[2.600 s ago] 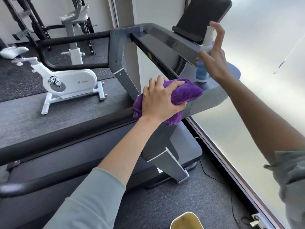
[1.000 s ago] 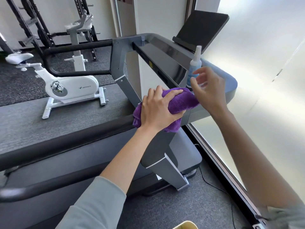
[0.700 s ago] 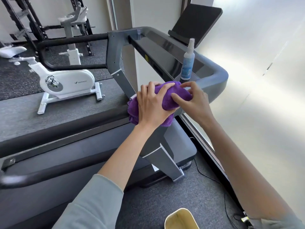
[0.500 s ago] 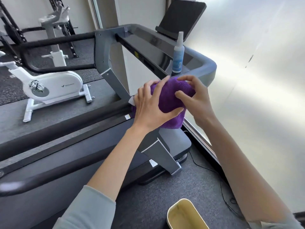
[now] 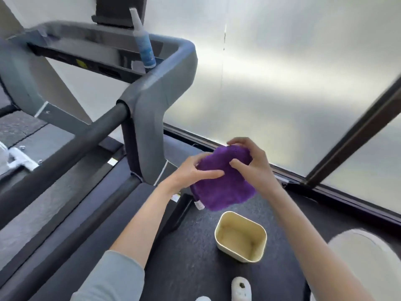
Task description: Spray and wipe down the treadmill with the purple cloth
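Left hand (image 5: 193, 172) and right hand (image 5: 253, 166) both pinch purple cloth (image 5: 223, 183), fingers curled into pile, cloth held in air just above cream tub (image 5: 240, 236), away from treadmill (image 5: 152, 90). Likely soft, light, floppy, grippy; grasp folded edges. Spray bottle (image 5: 144, 45) upright on console.

The fluffy purple cloth (image 5: 221, 183) is bunched up and held in the air, away from the big grey treadmill (image 5: 149, 90), with one end hanging down. The small blue spray bottle with a white top (image 5: 145, 43) stands up on the treadmill's top shelf, near its right corner.
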### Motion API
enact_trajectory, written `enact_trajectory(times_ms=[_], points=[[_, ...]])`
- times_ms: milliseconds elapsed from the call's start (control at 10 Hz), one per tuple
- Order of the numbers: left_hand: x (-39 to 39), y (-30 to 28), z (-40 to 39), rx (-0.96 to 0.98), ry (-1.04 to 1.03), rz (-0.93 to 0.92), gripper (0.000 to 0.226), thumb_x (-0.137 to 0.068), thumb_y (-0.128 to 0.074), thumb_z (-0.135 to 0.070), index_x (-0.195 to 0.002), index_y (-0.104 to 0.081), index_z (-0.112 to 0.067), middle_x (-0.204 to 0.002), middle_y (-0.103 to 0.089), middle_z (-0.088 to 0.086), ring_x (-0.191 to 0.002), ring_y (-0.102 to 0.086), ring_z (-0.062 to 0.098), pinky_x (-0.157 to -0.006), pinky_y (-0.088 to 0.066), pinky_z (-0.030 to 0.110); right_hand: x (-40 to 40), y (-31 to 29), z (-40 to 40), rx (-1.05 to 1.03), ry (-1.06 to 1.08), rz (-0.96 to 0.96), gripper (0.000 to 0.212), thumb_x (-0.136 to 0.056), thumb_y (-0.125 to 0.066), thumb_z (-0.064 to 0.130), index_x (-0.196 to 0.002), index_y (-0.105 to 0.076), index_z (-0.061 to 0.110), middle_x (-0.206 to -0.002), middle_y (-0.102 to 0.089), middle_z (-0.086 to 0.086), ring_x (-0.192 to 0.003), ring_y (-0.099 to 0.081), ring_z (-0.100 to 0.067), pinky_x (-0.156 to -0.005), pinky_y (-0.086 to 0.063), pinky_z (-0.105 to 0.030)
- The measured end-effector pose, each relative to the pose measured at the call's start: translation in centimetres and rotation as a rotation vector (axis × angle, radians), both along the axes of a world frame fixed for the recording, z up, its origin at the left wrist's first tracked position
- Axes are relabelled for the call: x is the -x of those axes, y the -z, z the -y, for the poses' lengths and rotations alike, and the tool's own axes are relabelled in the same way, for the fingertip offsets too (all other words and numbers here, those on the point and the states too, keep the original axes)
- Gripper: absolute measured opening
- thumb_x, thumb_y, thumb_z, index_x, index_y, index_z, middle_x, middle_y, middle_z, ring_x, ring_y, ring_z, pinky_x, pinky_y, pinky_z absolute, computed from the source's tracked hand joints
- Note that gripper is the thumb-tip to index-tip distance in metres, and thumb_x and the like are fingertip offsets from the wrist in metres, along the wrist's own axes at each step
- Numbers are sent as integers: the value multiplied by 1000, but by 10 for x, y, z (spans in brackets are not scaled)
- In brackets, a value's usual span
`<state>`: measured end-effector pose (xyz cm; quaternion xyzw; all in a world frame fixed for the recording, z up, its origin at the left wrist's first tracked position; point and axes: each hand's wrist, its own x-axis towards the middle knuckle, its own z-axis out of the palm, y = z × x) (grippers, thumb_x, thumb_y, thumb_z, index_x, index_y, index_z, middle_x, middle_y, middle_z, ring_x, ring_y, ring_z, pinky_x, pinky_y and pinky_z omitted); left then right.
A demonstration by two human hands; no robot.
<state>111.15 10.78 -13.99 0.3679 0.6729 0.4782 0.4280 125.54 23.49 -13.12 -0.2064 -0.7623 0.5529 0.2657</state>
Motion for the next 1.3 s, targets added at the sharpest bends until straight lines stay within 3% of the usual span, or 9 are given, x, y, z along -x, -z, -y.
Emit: enact_trajectory(times_ms=[100, 200, 300, 400, 600, 800, 900, 1000, 1300], points=[[-21, 41, -18, 111, 88, 27, 36, -72, -84, -24, -103, -66, -24, -94, -73, -4, -87, -68, 9, -71, -52, 18, -43, 38, -14, 12, 116, 87, 57, -76, -61, -16, -104, -60, 34, -105, -67, 17, -88, -61, 7, -82, -44, -8], [-43, 84, -38, 204, 145, -8, 36, -72, -86, -19, -99, -62, -22, -93, -73, 0, -82, -67, 9, -75, -55, 23, -82, 80, -29, 7, 169, 207, 52, -77, -65, -12, -110, -63, 28, -105, -68, 15, -94, -63, -1, -89, -45, -14], [-65, 126, -62, 275, 123, -147, 38, -66, -89, -25, -95, -65, -26, -90, -72, -1, -83, -66, 12, -83, -56, 33, -117, 129, -44, 21, 234, 329, 36, -80, -69, -7, -110, -69, 11, -105, -70, 3, -98, -64, -14, -92, -47, -23], [-83, 167, -89, 304, 14, -272, 43, -61, -91, -29, -94, -64, -28, -90, -70, -6, -86, -66, 12, -81, -53, 31, -140, 175, -58, 65, 292, 422, 23, -83, -73, -2, -105, -69, 4, -99, -69, -2, -92, -61, -18, -83, -45, -16], [-100, 273, -128, 308, 118, -384, 26, -71, -82, -20, -80, -58, -23, -82, -66, -8, -82, -63, 17, -74, -47, 32, -145, 268, -74, 140, 419, 538, 19, -84, -69, -4, -103, -66, -1, -102, -69, -13, -96, -61, -23, -83, -39, -19], [-106, 357, -145, 410, 275, -450, 18, -78, -74, -11, -87, -59, -7, -85, -63, 4, -85, -59, 27, -66, -30, 26, -136, 354, -87, 225, 411, 725, 22, -84, -67, -6, -106, -65, -6, -109, -68, -19, -105, -61, -31, -87, -37, -23], [-106, 378, -147, 541, 314, -482, 17, -84, -67, -10, -99, -60, -7, -104, -63, 11, -100, -59, 32, -81, -41, 35, -134, 381, -86, 260, 397, 781, 23, -84, -68, -5, -107, -64, -5, -109, -68, -18, -106, -61, -31, -88, -37, -22], [-106, 390, -147, 667, 370, -510, 28, -90, -59, -11, -118, -56, -7, -125, -51, 17, -116, -52, 35, -100, -38, 43, -127, 395, -78, 241, 407, 781, 20, -88, -66, -2, -107, -64, -6, -111, -67, -19, -108, -61, -32, -96, -41, -29], [-105, 379, -160, 698, 409, -601, 42, -96, -50, -25, -138, -46, -19, -136, -44, 12, -128, -40, 30, -103, -33, 43, -104, 395, -85, 245, 480, 803, 19, -93, -58, 1, -110, -67, -3, -117, -64, -18, -115, -57, -30, -99, -34, -26]])
